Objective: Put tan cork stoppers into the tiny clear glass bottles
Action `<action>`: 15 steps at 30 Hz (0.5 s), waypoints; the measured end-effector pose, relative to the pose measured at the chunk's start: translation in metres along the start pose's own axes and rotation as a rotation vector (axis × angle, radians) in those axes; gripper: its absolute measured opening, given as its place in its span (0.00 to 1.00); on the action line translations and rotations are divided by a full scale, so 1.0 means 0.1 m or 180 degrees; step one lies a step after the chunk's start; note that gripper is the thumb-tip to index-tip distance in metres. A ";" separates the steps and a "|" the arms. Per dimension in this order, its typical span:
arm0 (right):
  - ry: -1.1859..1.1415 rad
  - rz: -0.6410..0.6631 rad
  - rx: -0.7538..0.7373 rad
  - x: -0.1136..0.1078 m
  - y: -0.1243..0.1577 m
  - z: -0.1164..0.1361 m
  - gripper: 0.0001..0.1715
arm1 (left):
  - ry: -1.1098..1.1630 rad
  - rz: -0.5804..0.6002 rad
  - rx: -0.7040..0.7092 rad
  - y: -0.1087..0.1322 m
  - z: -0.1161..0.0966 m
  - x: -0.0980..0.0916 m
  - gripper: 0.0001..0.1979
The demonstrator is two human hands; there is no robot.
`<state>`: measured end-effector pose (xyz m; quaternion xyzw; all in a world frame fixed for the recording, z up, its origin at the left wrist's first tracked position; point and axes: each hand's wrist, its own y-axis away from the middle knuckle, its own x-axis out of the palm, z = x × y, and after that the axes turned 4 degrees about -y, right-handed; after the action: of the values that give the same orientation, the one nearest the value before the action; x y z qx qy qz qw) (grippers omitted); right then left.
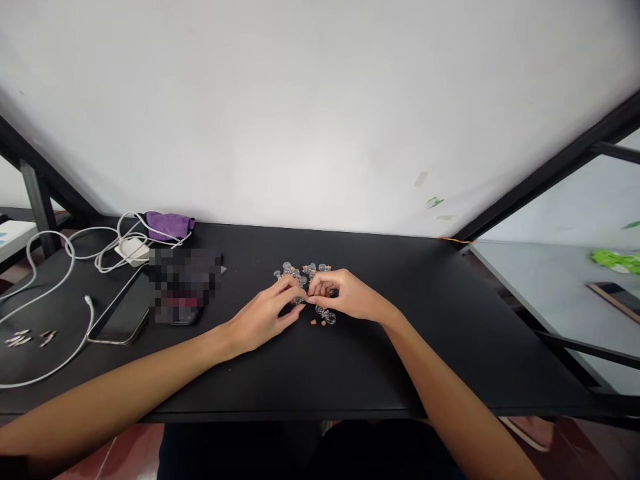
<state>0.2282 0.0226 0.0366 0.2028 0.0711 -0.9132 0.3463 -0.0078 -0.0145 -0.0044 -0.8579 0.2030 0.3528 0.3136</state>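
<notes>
On the black table lies a cluster of small clear glass bottles [303,280], some with cork stoppers. My left hand [267,311] pinches one small glass bottle [299,301] between thumb and fingers, just in front of the cluster. Against the mouth of that bottle, my right hand [345,293] has its thumb and forefinger pressed together; what sits between those fingertips is too small to make out. Close below the right hand are another round bottle [329,318] and two loose corks [313,322].
To the left, a phone [120,313] lies beside a pixelated dark item [185,287]. A white cable [70,267] loops round a charger [133,249] and a purple cloth [167,225]. Small metal pieces [19,339] lie at far left. A white wall [300,120] rises behind the table [450,360].
</notes>
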 end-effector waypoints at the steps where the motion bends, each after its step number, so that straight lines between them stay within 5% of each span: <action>1: 0.0025 0.0003 0.0002 0.00 0.00 -0.01 0.16 | -0.0021 0.0027 -0.0005 0.00 0.00 0.00 0.07; 15: 0.0182 0.0038 -0.0024 0.01 -0.02 -0.05 0.12 | -0.0363 0.0355 0.0027 -0.03 -0.01 -0.01 0.07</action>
<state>0.2284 0.0249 0.0315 0.2279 0.0833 -0.9046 0.3503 -0.0069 -0.0131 -0.0018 -0.8224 0.2337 0.4171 0.3082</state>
